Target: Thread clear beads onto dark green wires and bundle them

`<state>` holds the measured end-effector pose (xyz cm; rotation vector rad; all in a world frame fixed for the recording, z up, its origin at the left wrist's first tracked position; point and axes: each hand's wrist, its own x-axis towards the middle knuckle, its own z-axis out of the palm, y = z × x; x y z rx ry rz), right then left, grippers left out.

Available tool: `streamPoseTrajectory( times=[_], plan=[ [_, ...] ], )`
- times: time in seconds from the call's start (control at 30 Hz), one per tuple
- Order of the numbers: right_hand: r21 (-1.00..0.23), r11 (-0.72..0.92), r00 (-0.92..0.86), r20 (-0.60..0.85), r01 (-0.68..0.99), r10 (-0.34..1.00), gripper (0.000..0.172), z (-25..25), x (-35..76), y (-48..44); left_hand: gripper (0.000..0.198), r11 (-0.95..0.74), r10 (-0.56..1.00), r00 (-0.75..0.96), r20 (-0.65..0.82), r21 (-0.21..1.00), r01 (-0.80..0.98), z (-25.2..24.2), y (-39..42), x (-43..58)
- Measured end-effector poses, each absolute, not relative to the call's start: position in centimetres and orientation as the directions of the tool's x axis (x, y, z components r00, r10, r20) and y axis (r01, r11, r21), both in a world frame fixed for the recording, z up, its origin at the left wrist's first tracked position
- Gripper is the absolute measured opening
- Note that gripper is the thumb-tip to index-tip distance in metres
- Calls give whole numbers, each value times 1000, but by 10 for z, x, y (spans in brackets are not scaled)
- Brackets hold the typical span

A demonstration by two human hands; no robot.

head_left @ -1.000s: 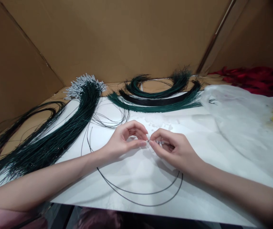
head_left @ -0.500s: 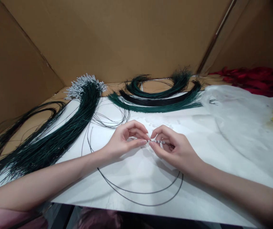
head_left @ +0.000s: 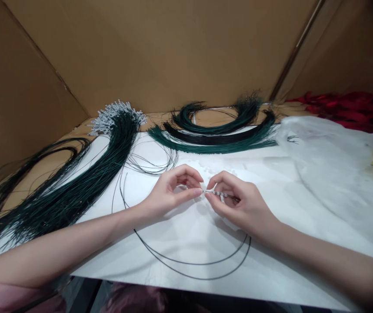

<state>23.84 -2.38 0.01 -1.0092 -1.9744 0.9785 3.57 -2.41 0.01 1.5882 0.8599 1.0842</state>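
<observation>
My right hand (head_left: 238,198) pinches a thin dark wire (head_left: 222,277) whose end carries small whitish beads (head_left: 221,194). The beaded part points left from between thumb and fingers, and its back end runs into the palm. Close to that tip, my left hand (head_left: 176,187) has thumb and fingers curled together; a tiny pale piece shows at the fingertips, too small to make out. Below the hands the rest of the wire bows in two loops over a white sheet (head_left: 180,248). Scattered small white beads (head_left: 202,167) lie just beyond the fingers.
On the left lies a thick bundle of green wires (head_left: 108,169) with white beaded ends (head_left: 118,116). Curved wire bundles (head_left: 212,145) rest at the back. A clear plastic bag (head_left: 333,161) and red ribbons (head_left: 346,108) are on the right. Cardboard walls (head_left: 160,52) enclose the table.
My left fingertips have drawn slightly away from the beaded tip, and the gap between the hands is a bit wider. The wire loop has shifted very slightly.
</observation>
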Motion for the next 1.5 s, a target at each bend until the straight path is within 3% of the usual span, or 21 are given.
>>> streamPoseTrajectory(
  times=[0.53, 0.97, 1.5],
  plan=[
    [-778, 487, -456, 294, 396, 840, 9, 1, 237, -25, 17, -341, 859, 418, 297, 940, 33, -1, -24, 35],
    [-843, 398, -458, 212, 361, 863, 9, 6, 238, -24, 17, -246, 897, 375, 234, 969, -18, 0, -26, 34],
    [-866, 375, -489, 182, 332, 853, 9, 5, 238, -23, 18, -334, 861, 413, 298, 943, 15, -1, -25, 34]
  ],
)
